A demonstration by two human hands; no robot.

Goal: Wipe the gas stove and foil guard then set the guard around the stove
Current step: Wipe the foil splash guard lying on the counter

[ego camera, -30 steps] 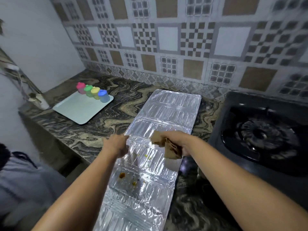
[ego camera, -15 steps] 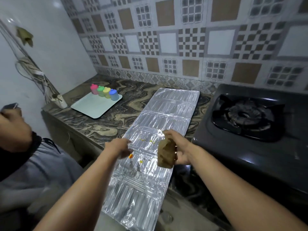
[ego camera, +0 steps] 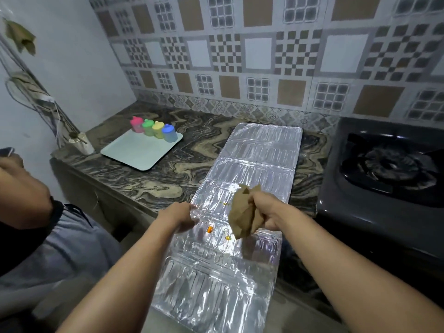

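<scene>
A long silver foil guard (ego camera: 259,164) lies flat on the marbled counter, its near end hanging over the counter's front edge. Orange and yellow spots mark its middle. My left hand (ego camera: 180,218) grips the guard's left edge. My right hand (ego camera: 269,215) holds a crumpled brown cloth (ego camera: 243,217) just above the stained panel. The black gas stove (ego camera: 389,169) stands to the right of the guard, its burner grate in view.
A pale tray (ego camera: 137,152) with several coloured lidded cups (ego camera: 153,128) sits at the back left of the counter (ego camera: 149,181). Another person (ego camera: 36,212) is close at the left. A tiled wall runs behind. Cables hang on the left wall.
The camera view has lifted and shifted left. My right hand has raised the cloth slightly off the foil, bunching it. My left hand stays on the guard's left edge.
</scene>
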